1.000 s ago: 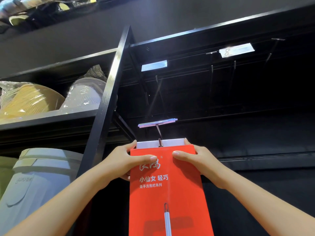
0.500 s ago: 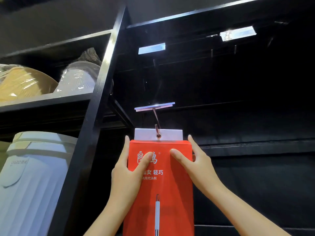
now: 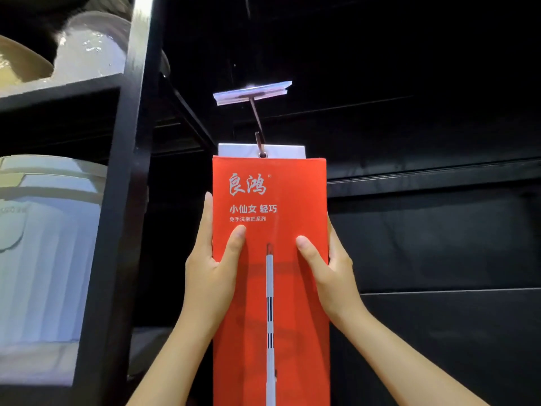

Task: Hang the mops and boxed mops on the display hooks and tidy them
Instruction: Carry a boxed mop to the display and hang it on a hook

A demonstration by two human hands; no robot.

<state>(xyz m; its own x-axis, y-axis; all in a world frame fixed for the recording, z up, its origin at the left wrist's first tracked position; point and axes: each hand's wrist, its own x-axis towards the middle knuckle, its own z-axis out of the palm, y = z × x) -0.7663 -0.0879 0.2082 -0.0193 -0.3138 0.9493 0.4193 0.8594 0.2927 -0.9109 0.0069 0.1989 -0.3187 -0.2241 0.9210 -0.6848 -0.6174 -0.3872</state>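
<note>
Both hands have slid down from the top edge of the box [image 3: 269, 197] to a lower hold on its sides, and the brand lettering, half covered a moment earlier, now shows in full. The left thumb [image 3: 237, 238] lies flat on the red front face. The left fingers [image 3: 206, 218] run straight up along the left edge, so the left hand [image 3: 210, 276] grips the box from that side. The right thumb [image 3: 307, 249] presses the front face opposite. The right fingers [image 3: 335, 241] curl behind the right edge and are mostly hidden, and the right hand [image 3: 333, 276] grips likewise. A printed mop handle runs down the face between the two thumbs.

The box hangs upright. A white tab [image 3: 234, 149] stands above its top edge, and the metal hook [image 3: 259, 139] passes through the hole in the tab. The arm of the hook rises to a clear label holder [image 3: 253, 92]. The lower end of the box runs out of view.

To the left stands a black shelf post [image 3: 126, 171]. Beyond it are a pale ribbed bucket [image 3: 44, 244] on the lower shelf and plastic-wrapped goods [image 3: 90, 45] on the upper one. A dark back panel [image 3: 439, 244] fills the right side.
</note>
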